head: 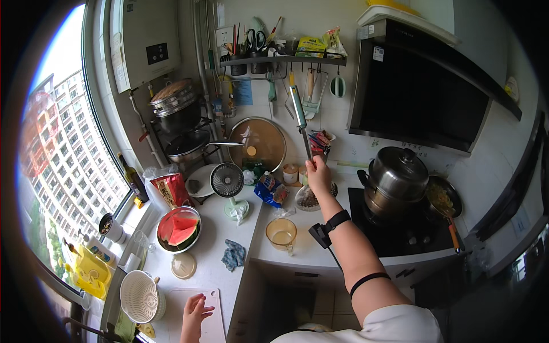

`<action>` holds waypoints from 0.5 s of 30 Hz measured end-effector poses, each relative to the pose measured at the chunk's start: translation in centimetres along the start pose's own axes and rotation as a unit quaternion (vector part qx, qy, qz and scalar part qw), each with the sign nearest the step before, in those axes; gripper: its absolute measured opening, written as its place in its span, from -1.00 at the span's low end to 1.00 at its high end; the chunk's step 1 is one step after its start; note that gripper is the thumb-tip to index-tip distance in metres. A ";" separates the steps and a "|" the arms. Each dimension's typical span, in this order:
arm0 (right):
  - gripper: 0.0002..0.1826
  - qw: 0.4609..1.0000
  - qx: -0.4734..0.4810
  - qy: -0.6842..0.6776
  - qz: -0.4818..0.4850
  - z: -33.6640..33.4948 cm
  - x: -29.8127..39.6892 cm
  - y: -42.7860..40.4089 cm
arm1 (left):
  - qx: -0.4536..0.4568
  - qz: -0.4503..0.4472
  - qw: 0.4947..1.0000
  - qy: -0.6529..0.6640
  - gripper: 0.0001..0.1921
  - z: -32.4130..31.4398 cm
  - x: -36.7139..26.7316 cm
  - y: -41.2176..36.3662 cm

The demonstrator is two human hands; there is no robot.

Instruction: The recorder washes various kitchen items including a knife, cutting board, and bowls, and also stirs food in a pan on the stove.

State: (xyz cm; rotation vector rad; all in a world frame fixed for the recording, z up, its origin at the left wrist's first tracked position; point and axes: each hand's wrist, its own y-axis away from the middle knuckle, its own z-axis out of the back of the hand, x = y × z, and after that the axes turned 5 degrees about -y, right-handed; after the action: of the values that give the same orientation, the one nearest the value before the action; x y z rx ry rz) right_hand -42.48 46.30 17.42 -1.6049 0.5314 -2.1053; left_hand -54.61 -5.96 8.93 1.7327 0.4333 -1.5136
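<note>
My right hand point(318, 176) is raised towards the wall rack, closed around the metal shaft of a long kitchen utensil point(297, 107) with a teal handle. The handle points up near the hooks. What is at the utensil's other end cannot be told. Behind my wrist sits a round, spotted dish point(308, 199), partly covered by my arm. My left hand point(197, 315) is over a pale cutting board point(214, 317) at the front of the left counter. Its fingers are apart and hold nothing. A white plastic colander point(139, 298) stands to its left.
Watermelon pieces point(182, 231) lie in a metal bowl point(195, 211). Nearby are a lid point(183, 266), a blue cloth point(234, 255), a small fan point(227, 180) and an amber glass cup point(281, 233). A lidded pot point(396, 182) and a frying pan point(456, 201) stand on the cooktop point(386, 242).
</note>
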 end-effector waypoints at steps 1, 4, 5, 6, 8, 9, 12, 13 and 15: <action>-0.76 1.000 -0.006 -0.002 -0.016 -1.2 -0.3 -2.5 | -0.033 0.023 0.999 0.035 -0.62 0.4 0.7 0.8; -0.76 0.999 -0.002 -0.005 -0.035 -4.6 -2.5 -10.5 | -0.126 0.063 0.986 0.085 -0.50 0.9 3.7 2.6; -0.76 0.999 0.001 -0.022 -0.047 -5.9 -2.9 -12.5 | -0.135 0.066 0.983 0.109 -0.42 0.7 3.8 3.7; -0.76 0.998 0.005 -0.033 -0.053 -7.1 -3.0 -13.8 | -0.158 0.083 0.976 0.123 -0.43 0.2 3.4 4.7; -0.75 0.995 0.005 -0.062 -0.076 -9.2 -2.5 -16.1 | -0.189 0.079 0.966 0.156 -0.45 2.8 7.6 5.1; -0.74 0.993 -0.002 -0.071 -0.090 -9.8 -2.8 -17.0 | -0.191 0.080 0.966 0.158 -0.45 2.0 7.3 5.2; -0.72 0.990 -0.005 -0.087 -0.113 -10.8 -4.3 -19.0 | -0.191 0.060 0.968 0.149 -0.48 1.2 7.9 5.7; -0.72 0.989 -0.003 -0.094 -0.114 -11.1 -4.6 -19.1 | -0.195 0.059 0.968 0.149 -0.48 1.6 8.8 5.7; -0.72 0.990 -0.006 -0.082 -0.114 -11.4 -5.4 -19.1 | -0.198 0.021 0.966 0.165 -0.49 1.7 9.5 5.4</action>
State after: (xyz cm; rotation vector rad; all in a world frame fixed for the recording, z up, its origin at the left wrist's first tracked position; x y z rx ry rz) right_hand -54.37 65.62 20.66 -1.9027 0.3185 -2.1059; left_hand -49.77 -12.89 1.72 1.6556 0.8066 -1.0196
